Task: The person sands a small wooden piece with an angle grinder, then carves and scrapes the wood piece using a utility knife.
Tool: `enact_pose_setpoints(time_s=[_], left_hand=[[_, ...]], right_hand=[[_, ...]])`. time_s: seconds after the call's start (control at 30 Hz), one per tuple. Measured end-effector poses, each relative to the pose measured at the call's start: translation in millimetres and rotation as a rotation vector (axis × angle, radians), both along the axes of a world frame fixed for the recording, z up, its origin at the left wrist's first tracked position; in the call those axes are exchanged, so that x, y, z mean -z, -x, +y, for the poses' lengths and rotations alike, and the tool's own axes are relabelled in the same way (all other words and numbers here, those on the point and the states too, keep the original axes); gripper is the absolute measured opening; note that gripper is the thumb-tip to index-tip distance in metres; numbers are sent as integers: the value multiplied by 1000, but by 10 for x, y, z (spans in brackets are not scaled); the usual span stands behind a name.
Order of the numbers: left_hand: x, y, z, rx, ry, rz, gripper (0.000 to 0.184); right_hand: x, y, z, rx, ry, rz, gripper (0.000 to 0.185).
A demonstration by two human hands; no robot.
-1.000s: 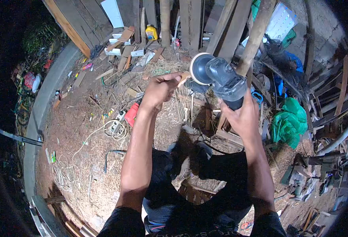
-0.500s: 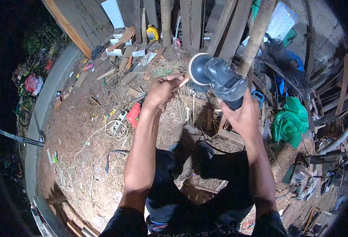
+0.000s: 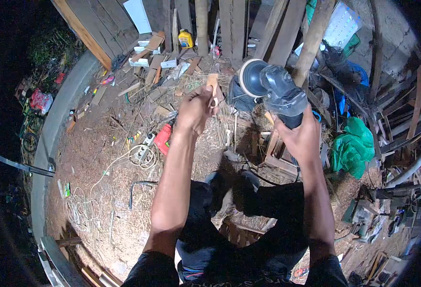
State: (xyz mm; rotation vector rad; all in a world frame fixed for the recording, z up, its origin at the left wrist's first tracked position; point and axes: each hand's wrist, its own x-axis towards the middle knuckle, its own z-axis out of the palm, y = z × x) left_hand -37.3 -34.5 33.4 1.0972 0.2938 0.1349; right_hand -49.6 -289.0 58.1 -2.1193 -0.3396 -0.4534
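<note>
My left hand [image 3: 196, 111] is closed on a small piece of light wood [image 3: 213, 80], whose flat end points up past the fingertips. My right hand [image 3: 298, 136] grips the body of a dark handheld sander [image 3: 282, 93]. Its round pad with a pale rim [image 3: 252, 79] faces left toward the wood, with a gap between them. My fingers partly hide the lower part of the wood piece.
A red power tool [image 3: 163, 138] and a power strip [image 3: 142, 153] with a coiled cord lie on the shaving-covered ground. A yellow bottle [image 3: 185, 39] stands by the planks. Green plastic [image 3: 352, 147] lies right, beside scrap wood.
The sander has moved right, away from the wood piece. In my left hand the piece has turned from pointing right at the pad to pointing upward.
</note>
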Motion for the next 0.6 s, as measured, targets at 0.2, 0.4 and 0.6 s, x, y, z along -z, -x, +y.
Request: enact_pose_setpoints(time_s=[0.2,0.4,0.6], left_hand=[[31,-93,60,-181,-33,13,8],[166,-153,171,-115,-28,-134,12],[50,-117,124,-51,-49,-172,14]], right_hand=[[4,-4,-12,-15,19,0,53],[3,4,8,-54,-57,62,51],[126,-76,-26,-196,-248,173,49]])
